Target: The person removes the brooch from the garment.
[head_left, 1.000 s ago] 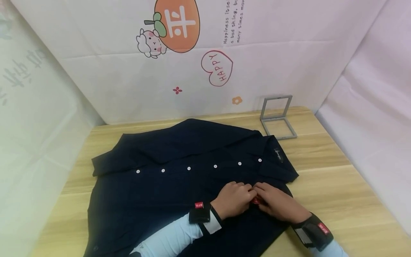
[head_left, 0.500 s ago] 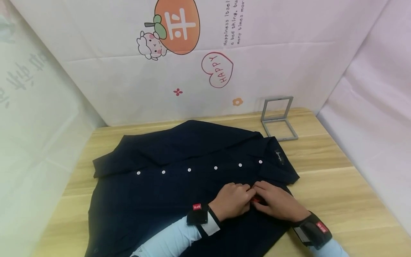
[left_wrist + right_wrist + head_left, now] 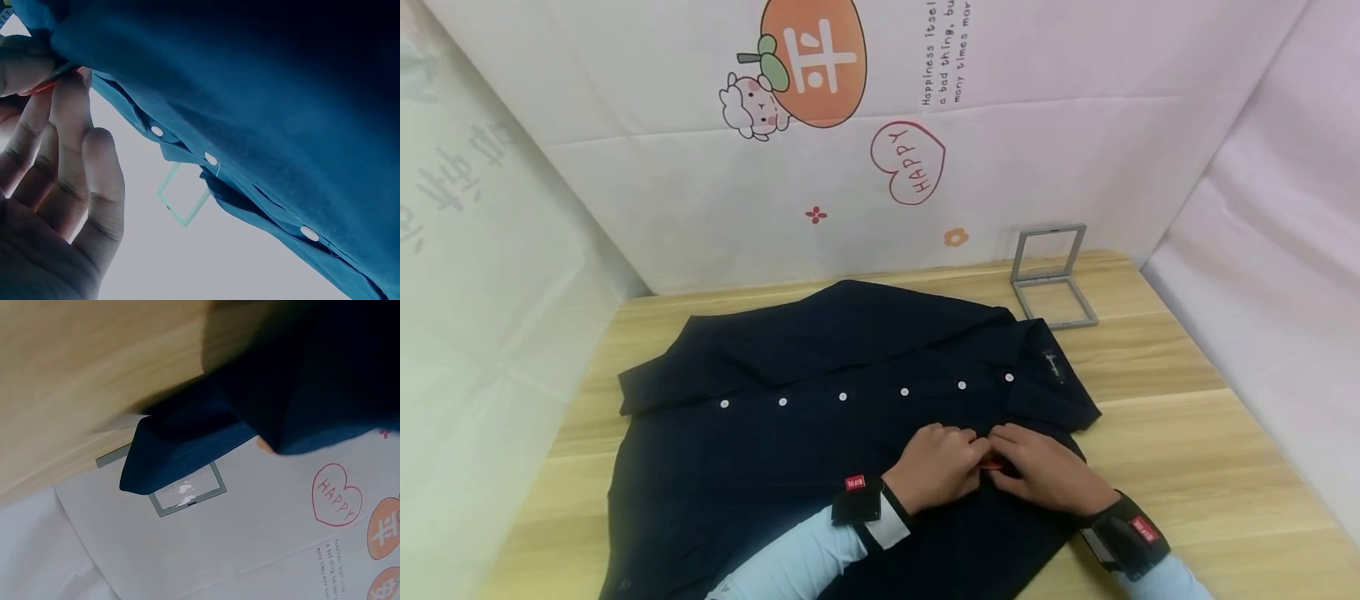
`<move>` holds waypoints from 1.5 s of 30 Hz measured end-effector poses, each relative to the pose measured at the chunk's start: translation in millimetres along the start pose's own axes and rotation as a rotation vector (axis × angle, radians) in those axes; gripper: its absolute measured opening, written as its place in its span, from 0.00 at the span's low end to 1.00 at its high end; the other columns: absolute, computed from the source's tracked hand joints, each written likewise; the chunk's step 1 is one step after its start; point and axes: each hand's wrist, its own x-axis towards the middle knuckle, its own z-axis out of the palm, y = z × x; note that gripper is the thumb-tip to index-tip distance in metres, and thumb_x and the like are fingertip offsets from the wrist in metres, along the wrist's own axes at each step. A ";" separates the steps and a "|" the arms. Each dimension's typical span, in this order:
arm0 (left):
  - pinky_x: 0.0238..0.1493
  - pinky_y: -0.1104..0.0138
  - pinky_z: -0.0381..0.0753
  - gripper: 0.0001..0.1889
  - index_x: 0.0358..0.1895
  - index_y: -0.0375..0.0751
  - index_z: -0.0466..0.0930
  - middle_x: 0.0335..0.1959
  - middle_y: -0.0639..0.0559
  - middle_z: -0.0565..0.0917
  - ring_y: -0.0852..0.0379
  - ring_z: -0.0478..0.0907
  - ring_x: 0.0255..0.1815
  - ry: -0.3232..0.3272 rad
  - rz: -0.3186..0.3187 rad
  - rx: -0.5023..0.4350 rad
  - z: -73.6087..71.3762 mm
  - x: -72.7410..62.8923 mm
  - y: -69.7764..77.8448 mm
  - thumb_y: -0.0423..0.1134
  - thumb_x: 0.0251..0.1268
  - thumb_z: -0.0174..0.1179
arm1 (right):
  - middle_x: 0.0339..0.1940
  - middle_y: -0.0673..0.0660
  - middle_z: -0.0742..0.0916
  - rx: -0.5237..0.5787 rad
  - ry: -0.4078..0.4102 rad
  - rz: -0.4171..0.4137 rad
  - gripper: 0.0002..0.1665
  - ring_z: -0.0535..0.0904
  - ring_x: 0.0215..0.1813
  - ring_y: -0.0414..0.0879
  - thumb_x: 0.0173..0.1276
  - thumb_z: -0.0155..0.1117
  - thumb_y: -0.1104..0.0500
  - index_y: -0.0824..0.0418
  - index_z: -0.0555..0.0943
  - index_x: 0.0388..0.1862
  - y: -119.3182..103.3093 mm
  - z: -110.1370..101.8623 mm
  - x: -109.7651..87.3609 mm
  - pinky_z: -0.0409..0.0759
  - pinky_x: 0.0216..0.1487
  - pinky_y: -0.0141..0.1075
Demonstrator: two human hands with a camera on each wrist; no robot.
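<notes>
A dark navy shirt (image 3: 760,467) with a row of white buttons lies spread with its collar (image 3: 1060,379) to the right. Over the part of the shirt below the collar, both hands meet at a small red object (image 3: 992,465), mostly hidden by fingers, its kind unclear. My left hand (image 3: 938,467) pinches it from the left with curled fingers; in the left wrist view its red edge (image 3: 42,89) shows at the fingertips, close to the cloth. From the other side my right hand (image 3: 1045,468) holds it between thumb and fingers. The right wrist view shows no hand, just shirt cloth (image 3: 187,444).
A grey hinged frame (image 3: 1052,302) stands opened at the back right of the wooden table (image 3: 1180,433), just beyond the collar. White printed cloth (image 3: 700,200) hangs behind the table, with more white sheeting (image 3: 1285,292) along the sides.
Both hands have shifted very slightly left, staying together. The red object between them looks thinner, as if turned. The shirt and frame lie as before.
</notes>
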 end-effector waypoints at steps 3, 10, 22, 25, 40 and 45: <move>0.17 0.77 0.53 0.05 0.30 0.54 0.78 0.20 0.62 0.75 0.70 0.62 0.15 0.008 -0.004 -0.003 0.6 -0.2 -0.4 0.44 0.57 0.65 | 0.32 0.40 0.73 -0.017 0.029 -0.014 0.14 0.65 0.32 0.30 0.57 0.74 0.57 0.49 0.76 0.34 0.1 0.8 0.8 0.68 0.32 0.25; 0.17 0.77 0.53 0.05 0.30 0.54 0.79 0.20 0.62 0.75 0.70 0.64 0.15 0.011 -0.012 -0.009 1.5 -0.6 -0.6 0.46 0.62 0.64 | 0.29 0.40 0.72 -0.049 0.090 -0.048 0.13 0.64 0.30 0.29 0.55 0.75 0.58 0.49 0.76 0.31 0.6 2.1 1.6 0.66 0.30 0.24; 0.19 0.77 0.54 0.07 0.32 0.54 0.79 0.22 0.62 0.78 0.70 0.69 0.18 -0.034 -0.016 -0.005 -2.7 0.0 1.1 0.47 0.69 0.60 | 0.31 0.41 0.77 -0.028 0.133 -0.075 0.12 0.68 0.30 0.28 0.55 0.74 0.60 0.50 0.79 0.33 0.5 2.0 -1.1 0.70 0.29 0.24; 0.19 0.77 0.55 0.07 0.32 0.53 0.79 0.22 0.62 0.78 0.70 0.70 0.18 -0.035 -0.016 -0.003 -2.7 0.0 1.1 0.47 0.69 0.60 | 0.32 0.41 0.78 -0.037 0.136 -0.077 0.12 0.69 0.31 0.28 0.55 0.74 0.61 0.50 0.80 0.34 0.9 2.3 -1.2 0.72 0.30 0.25; 0.19 0.77 0.56 0.07 0.31 0.54 0.79 0.21 0.63 0.77 0.70 0.69 0.17 -0.035 -0.018 -0.003 -1.1 0.3 -0.2 0.46 0.70 0.59 | 0.32 0.42 0.78 -0.035 0.133 -0.087 0.12 0.70 0.31 0.29 0.54 0.74 0.62 0.51 0.80 0.35 2.4 3.7 0.2 0.73 0.30 0.26; 0.18 0.77 0.56 0.08 0.31 0.53 0.79 0.21 0.63 0.76 0.70 0.68 0.17 -0.031 -0.019 0.000 -0.5 0.1 -0.3 0.46 0.70 0.58 | 0.31 0.42 0.78 -0.028 0.132 -0.088 0.12 0.69 0.31 0.28 0.54 0.74 0.62 0.51 0.80 0.34 1.7 2.7 1.2 0.73 0.30 0.26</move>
